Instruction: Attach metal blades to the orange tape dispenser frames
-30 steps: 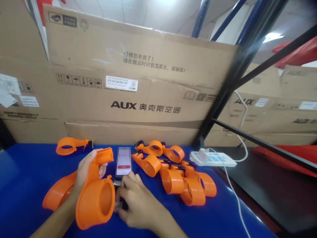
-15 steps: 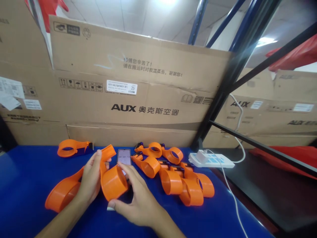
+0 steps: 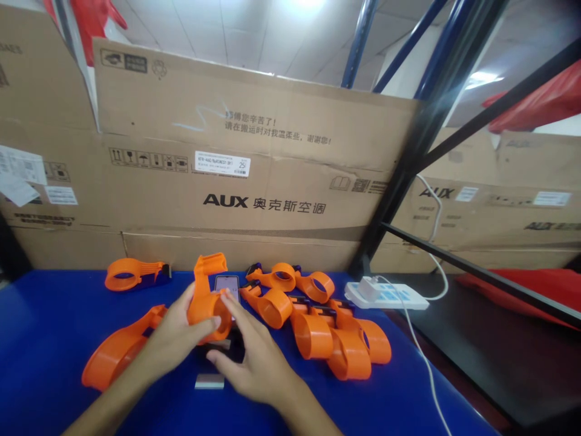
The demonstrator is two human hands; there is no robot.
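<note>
An orange tape dispenser (image 3: pixel 204 309) is held up over the blue table by my left hand (image 3: pixel 179 333). The thumb of that hand presses into the dispenser's ring, and its flat arm points up and away. My right hand (image 3: pixel 254 357) is open at the ring's right side. Its fingertips reach the rim while the thumb stays apart below. Below the hands lies a flat grey strip (image 3: pixel 209 381), with dark pieces partly hidden behind it. Another orange dispenser (image 3: pixel 113 357) rests beside my left forearm. A phone (image 3: pixel 227 286) stands behind the held dispenser, partly covered.
Several orange dispensers (image 3: pixel 313 333) with dark ends are grouped to the right, and one more (image 3: pixel 124 275) lies at the back left. A white power strip (image 3: pixel 385 295) with a cable sits at the right edge. A cardboard box wall (image 3: pixel 272 236) closes off the back.
The held dispenser has turned, so its arm now points up and its ring faces right. My left thumb has come into the ring. My right thumb has moved off it.
</note>
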